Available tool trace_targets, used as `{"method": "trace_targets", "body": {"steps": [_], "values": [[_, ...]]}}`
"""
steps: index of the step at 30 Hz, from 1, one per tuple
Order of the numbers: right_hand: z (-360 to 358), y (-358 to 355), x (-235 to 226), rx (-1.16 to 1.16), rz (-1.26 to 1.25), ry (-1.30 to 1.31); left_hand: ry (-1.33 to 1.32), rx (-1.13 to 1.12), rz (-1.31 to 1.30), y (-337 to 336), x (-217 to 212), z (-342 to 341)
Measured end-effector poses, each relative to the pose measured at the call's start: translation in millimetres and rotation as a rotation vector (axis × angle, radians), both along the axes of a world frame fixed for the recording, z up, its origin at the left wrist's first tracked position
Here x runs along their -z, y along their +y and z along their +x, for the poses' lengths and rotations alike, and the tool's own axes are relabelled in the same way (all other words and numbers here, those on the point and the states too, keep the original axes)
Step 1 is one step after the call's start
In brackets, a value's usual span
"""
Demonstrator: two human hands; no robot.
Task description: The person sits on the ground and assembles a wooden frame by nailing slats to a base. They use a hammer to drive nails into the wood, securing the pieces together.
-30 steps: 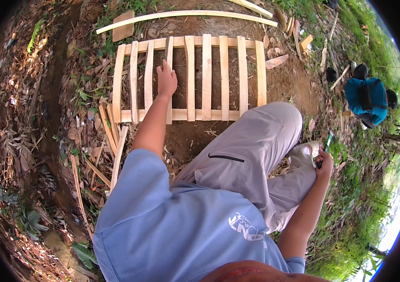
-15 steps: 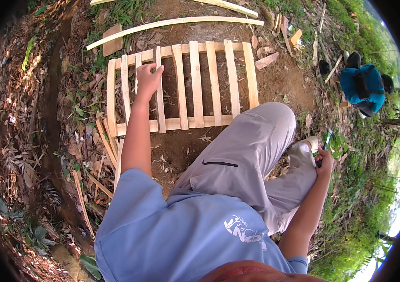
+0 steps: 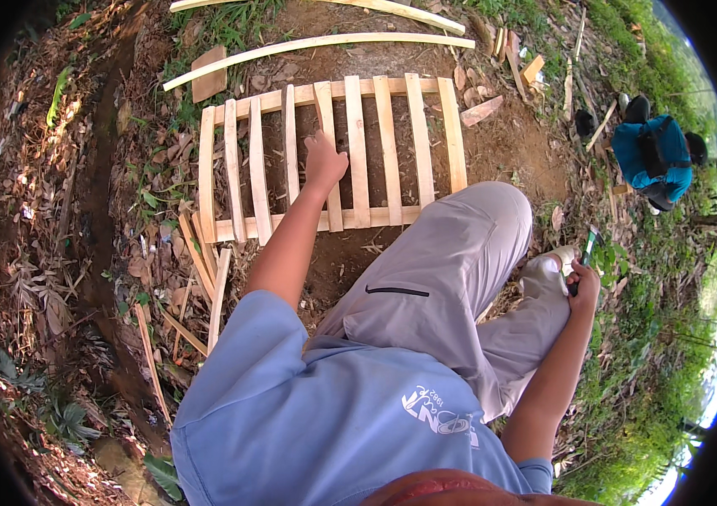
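A frame of pale wooden slats lies on the ground in front of me, its crosswise slats resting on a far rail and a near rail. My left hand is at a middle slat, fingers curled and thumb to its right side; the fingertips are partly hidden. Low at my right side, my right hand is closed around the black handle of a hammer with a green shaft. Its head points away from me, beside my shoe.
Long thin wooden strips lie beyond the frame. Loose wood pieces are piled at its near left corner, and offcuts at the far right. A person in a teal top is at the right. My bent knee borders the frame.
My left hand has moved right along the frame, from a slat on the left to a middle one. The third slat from the left shows more plainly. My right hand keeps the hammer.
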State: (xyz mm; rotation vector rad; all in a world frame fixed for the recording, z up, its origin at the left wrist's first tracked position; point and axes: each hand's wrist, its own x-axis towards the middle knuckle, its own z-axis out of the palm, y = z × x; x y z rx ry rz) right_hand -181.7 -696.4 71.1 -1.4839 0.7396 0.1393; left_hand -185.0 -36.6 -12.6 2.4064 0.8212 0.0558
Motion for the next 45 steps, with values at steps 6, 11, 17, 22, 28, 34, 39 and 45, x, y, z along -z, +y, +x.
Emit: {"method": "trace_targets", "body": {"steps": [6,11,17,22,28,34,39,45], "values": [[-0.4,-2.8,-0.5,0.007,0.003,-0.001,-0.027,0.018,0.055,10.9,11.0,0.2],[-4.3,-9.7,-0.9,0.012,0.033,-0.002,-0.052,0.065,0.026,29.2,21.3,-5.0],[-5.6,-8.7,-4.5,0.004,0.025,0.015,-0.090,0.048,0.016,33.3,22.1,-10.0],[-9.0,-11.7,-4.2,-0.001,0.020,0.012,-0.077,0.031,0.017,29.1,16.6,-13.0],[-14.2,-9.2,-7.9,0.031,0.025,0.007,-0.049,0.049,0.212,1.7,-10.3,-13.9],[-18.9,-17.5,-5.8,0.024,0.025,0.016,-0.281,0.174,0.140,-30.7,-3.0,-2.6],[-18.7,-22.3,-5.7,0.014,0.062,-0.021,-0.216,0.107,0.027,-45.8,28.7,10.0],[-24.9,-25.2,-8.2,0.027,0.014,0.014,-0.180,0.081,-0.090,-36.5,51.0,19.9]]}}
